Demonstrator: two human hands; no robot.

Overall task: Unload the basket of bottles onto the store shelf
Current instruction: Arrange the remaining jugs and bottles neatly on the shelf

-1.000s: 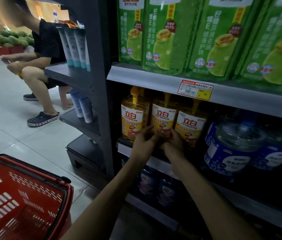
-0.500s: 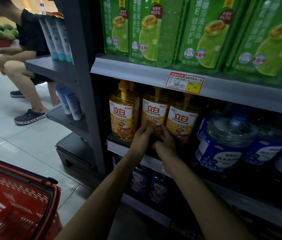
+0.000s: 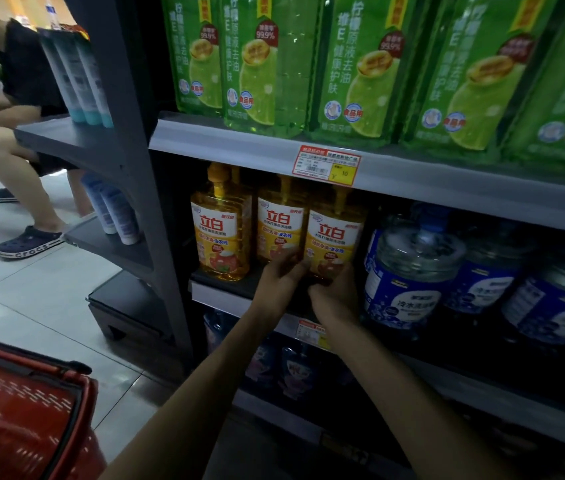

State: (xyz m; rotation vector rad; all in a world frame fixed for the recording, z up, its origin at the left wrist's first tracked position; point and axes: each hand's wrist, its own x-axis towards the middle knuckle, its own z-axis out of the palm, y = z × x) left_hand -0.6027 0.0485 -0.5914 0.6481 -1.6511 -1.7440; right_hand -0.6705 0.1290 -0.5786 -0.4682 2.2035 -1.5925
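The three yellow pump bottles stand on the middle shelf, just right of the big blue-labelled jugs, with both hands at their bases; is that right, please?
Not quite: the head view shows the yellow pump bottles standing left of the blue-labelled jugs, not right. The rest holds: three on the middle shelf, left hand and right hand at their bases.

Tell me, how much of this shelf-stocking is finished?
Three yellow bottles stand on the shelf. The left hand and right hand grip the bases of the middle and right ones, apparently settling them. The visible part of the red basket looks empty, so little seems left.
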